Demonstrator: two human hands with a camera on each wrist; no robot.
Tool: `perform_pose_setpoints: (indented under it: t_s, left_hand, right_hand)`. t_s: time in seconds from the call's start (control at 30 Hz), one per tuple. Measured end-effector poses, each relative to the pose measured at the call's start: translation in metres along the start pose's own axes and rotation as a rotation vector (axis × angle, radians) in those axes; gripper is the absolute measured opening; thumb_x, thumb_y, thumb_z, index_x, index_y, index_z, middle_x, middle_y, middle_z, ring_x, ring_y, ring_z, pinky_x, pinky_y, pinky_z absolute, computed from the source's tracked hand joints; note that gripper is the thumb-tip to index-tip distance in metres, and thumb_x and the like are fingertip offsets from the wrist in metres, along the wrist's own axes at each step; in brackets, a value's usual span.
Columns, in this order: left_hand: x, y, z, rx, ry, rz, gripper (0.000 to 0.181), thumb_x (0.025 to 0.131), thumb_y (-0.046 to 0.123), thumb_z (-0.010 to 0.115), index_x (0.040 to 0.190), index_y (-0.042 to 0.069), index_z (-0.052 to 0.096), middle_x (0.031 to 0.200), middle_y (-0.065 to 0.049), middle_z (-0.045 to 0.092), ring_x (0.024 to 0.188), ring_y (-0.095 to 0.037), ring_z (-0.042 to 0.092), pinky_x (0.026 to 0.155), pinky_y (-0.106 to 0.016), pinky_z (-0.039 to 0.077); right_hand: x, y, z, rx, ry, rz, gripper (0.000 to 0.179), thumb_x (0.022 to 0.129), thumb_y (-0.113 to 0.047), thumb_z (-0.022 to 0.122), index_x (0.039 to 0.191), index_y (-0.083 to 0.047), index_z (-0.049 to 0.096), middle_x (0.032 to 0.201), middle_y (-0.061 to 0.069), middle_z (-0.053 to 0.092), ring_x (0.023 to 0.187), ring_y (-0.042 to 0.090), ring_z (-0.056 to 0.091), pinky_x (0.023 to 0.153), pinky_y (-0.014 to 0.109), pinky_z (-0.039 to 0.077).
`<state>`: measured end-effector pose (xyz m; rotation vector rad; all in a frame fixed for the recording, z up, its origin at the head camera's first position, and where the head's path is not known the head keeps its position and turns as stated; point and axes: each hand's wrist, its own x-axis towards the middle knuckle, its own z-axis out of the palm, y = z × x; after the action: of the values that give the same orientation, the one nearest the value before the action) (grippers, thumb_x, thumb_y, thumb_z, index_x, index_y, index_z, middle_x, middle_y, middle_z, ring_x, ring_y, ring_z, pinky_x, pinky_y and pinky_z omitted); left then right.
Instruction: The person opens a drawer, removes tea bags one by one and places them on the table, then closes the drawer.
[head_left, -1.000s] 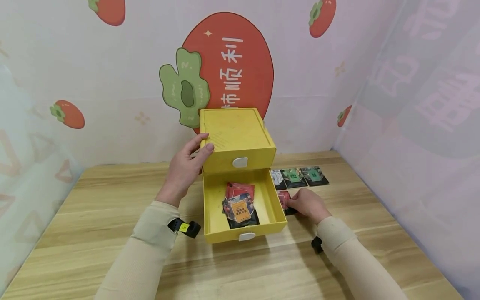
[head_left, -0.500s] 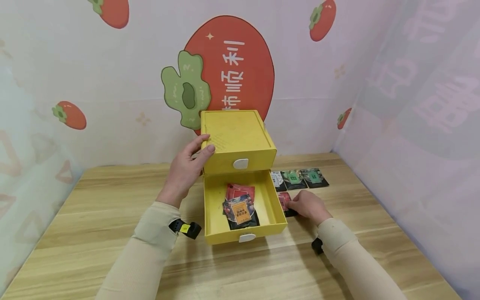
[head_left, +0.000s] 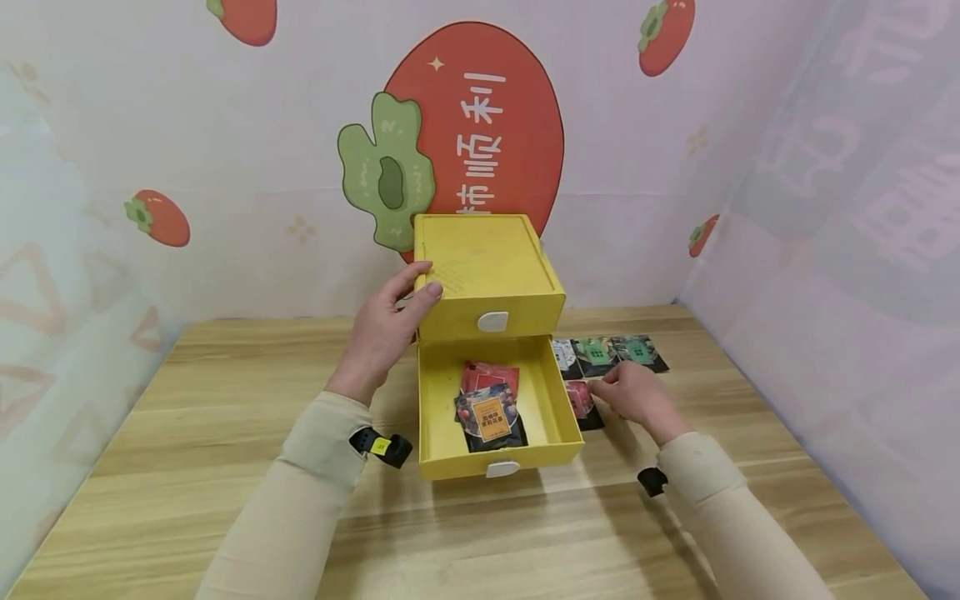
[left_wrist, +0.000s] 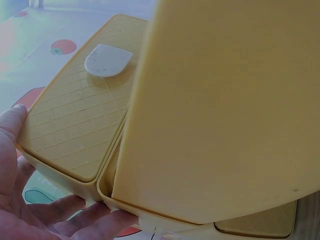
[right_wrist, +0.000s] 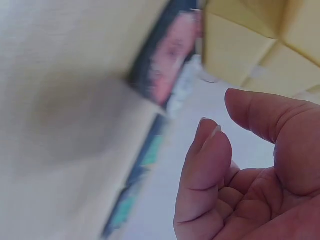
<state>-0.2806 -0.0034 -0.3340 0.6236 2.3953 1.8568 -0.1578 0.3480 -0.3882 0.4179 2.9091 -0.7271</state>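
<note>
A yellow two-drawer box (head_left: 487, 254) stands mid-table, its lower drawer (head_left: 442, 392) pulled out. My left hand (head_left: 382, 333) holds the upper left corner of the box; in the left wrist view the thumb lies at one edge and the fingers (left_wrist: 95, 220) press along the side. Inside the drawer, a packet with an orange label (head_left: 491, 421) overlaps a red packet (head_left: 491, 377). Right of the drawer, a red-and-black packet (head_left: 581, 400) lies on the table. My right hand (head_left: 641, 392) hovers at its right edge; the right wrist view shows thumb and fingers apart, holding nothing.
Behind the red-and-black packet lie a white-and-black packet (head_left: 566, 358) and two green-and-black packets, one in the middle (head_left: 596, 354) and one at the right end (head_left: 637, 350). White tabs serve as drawer handles (head_left: 492, 322). A printed backdrop (head_left: 300, 275) rises behind the wooden table (head_left: 247, 400).
My right hand has let go of the red-and-black packet and drawn slightly up and right. The left hand stays on the box. The head view has shifted a little.
</note>
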Motion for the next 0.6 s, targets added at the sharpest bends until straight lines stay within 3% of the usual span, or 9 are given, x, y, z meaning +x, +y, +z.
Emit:
perform_pose_setpoints:
  t_s: [0.17,0.27,0.4,0.47,0.6]
  left_hand:
    - [0.000,0.001,-0.001,0.006,0.002,0.007,0.065,0.097,0.066,0.061,0.154,0.036,0.051,0.160,-0.006,0.045,0.137,-0.031,0.054,0.106,-0.053,0.051]
    - [0.001,0.001,0.000,0.006,0.002,0.009,0.065,0.097,0.067,0.061,0.154,0.037,0.051,0.160,-0.006,0.046,0.137,-0.031,0.055,0.104,-0.053,0.052]
    - [0.000,-0.002,0.000,-0.002,-0.005,-0.005,0.065,0.097,0.066,0.061,0.154,0.037,0.051,0.160,-0.006,0.046,0.136,-0.031,0.056,0.101,-0.052,0.054]
    - [-0.001,-0.002,0.000,-0.004,-0.006,-0.014,0.065,0.097,0.066,0.061,0.154,0.037,0.051,0.160,-0.005,0.046,0.135,-0.030,0.057,0.100,-0.051,0.055]
    - [0.001,-0.002,0.001,-0.012,-0.002,-0.010,0.065,0.096,0.067,0.061,0.154,0.038,0.050,0.160,-0.004,0.046,0.132,-0.029,0.058,0.096,-0.049,0.056]
  right_hand:
    - [-0.012,-0.016,-0.016,0.025,0.060,-0.054,0.034,0.100,-0.038,0.064,0.079,-0.013,0.068,0.059,-0.005,0.051,0.058,0.014,0.049,0.058,0.032,0.040]
    - [-0.023,-0.028,-0.025,0.046,0.112,-0.102,0.032,0.101,-0.039,0.064,0.085,-0.011,0.067,0.061,-0.006,0.044,0.059,0.014,0.041,0.059,0.032,0.036]
    - [-0.040,-0.059,-0.031,0.032,0.154,-0.172,0.029,0.100,-0.038,0.066,0.098,-0.009,0.072,0.076,-0.005,0.064,0.068,0.012,0.055,0.066,0.034,0.048]
    - [-0.048,-0.080,-0.029,0.000,0.130,-0.204,0.027,0.099,-0.036,0.068,0.103,-0.010,0.075,0.088,-0.002,0.072,0.076,0.013,0.063,0.070,0.034,0.052]
    - [-0.053,-0.118,-0.016,-0.112,0.017,-0.249,0.026,0.096,-0.037,0.074,0.089,-0.012,0.073,0.074,-0.002,0.065,0.066,0.014,0.057,0.062,0.031,0.047]
